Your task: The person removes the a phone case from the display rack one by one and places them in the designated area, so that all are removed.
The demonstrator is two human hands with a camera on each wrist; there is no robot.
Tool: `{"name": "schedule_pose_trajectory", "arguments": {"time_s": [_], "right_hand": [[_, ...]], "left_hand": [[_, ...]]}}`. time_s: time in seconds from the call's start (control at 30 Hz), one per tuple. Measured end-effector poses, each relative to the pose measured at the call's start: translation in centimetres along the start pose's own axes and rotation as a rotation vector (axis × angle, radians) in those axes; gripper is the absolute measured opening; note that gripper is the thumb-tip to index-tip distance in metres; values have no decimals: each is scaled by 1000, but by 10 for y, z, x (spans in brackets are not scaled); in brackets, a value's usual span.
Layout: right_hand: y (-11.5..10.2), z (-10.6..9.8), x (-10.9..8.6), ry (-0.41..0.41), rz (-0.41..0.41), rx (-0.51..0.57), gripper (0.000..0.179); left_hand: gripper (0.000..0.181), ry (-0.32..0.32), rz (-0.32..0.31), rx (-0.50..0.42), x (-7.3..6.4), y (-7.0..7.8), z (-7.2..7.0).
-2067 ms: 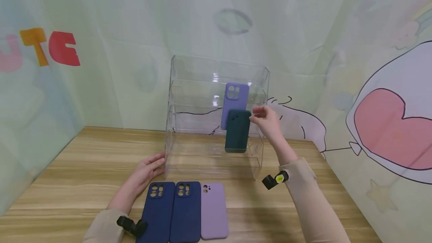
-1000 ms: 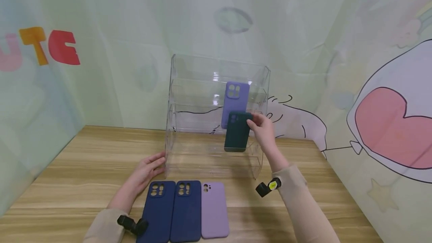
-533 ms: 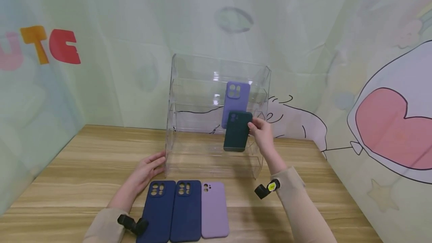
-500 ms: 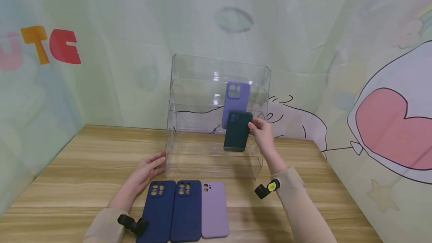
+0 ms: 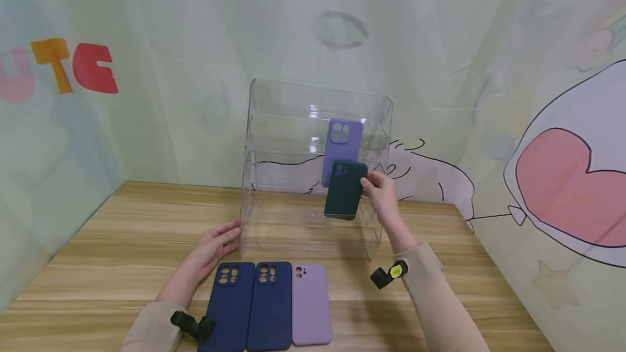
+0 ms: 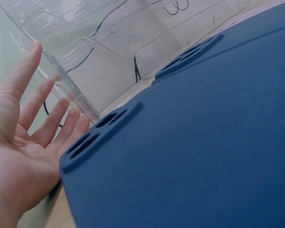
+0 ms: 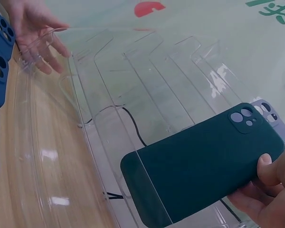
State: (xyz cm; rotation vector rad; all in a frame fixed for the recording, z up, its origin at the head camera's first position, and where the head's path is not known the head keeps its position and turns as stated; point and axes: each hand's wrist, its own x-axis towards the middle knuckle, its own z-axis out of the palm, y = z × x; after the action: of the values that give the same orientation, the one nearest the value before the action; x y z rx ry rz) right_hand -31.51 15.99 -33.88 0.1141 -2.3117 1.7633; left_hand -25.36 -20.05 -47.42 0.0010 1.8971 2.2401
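Observation:
My right hand (image 5: pixel 383 195) pinches the upper right edge of a dark green phone case (image 5: pixel 345 192), thumb on its back. The case's lower end sits behind the clear lip of a tier on a transparent acrylic rack (image 5: pixel 288 232), and it leans slightly. Higher up, a lavender phone case (image 5: pixel 342 143) stands in the rack, its lower part overlapped by the green one. My left hand (image 5: pixel 211 249) touches the rack's left side with relaxed, extended fingers; in the left wrist view the same hand (image 6: pixel 33 137) has its palm facing the rack edge.
In front of the rack, two navy phone cases (image 5: pixel 229 308) (image 5: pixel 270 308) and a light purple phone case (image 5: pixel 311 306) lie side by side on the wooden table (image 5: pixel 122 254). A printed curtain (image 5: pixel 181 69) hangs close behind the rack.
My right hand has come from beside the green case's top corner to grip its right edge. The case has tilted slightly to the right; the left hand has stayed put.

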Motion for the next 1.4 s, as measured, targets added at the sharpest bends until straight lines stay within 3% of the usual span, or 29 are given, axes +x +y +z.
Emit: {"name": "schedule_pose_trajectory", "arguments": {"time_s": [0.47, 0.7, 1.23, 1.4], "right_hand": [[-22, -10, -8, 28, -51, 22, 29], [-31, -16, -16, -39, -3, -6, 30], [-10, -28, -36, -187, 128, -82, 32], [-1, -30, -43, -226, 179, -95, 36]], "left_hand": [[68, -1, 2, 3, 2, -1, -2], [68, 4, -1, -3, 1, -1, -2], [57, 9, 7, -12, 1, -2, -3], [66, -2, 6, 2, 2, -2, -3]]}}
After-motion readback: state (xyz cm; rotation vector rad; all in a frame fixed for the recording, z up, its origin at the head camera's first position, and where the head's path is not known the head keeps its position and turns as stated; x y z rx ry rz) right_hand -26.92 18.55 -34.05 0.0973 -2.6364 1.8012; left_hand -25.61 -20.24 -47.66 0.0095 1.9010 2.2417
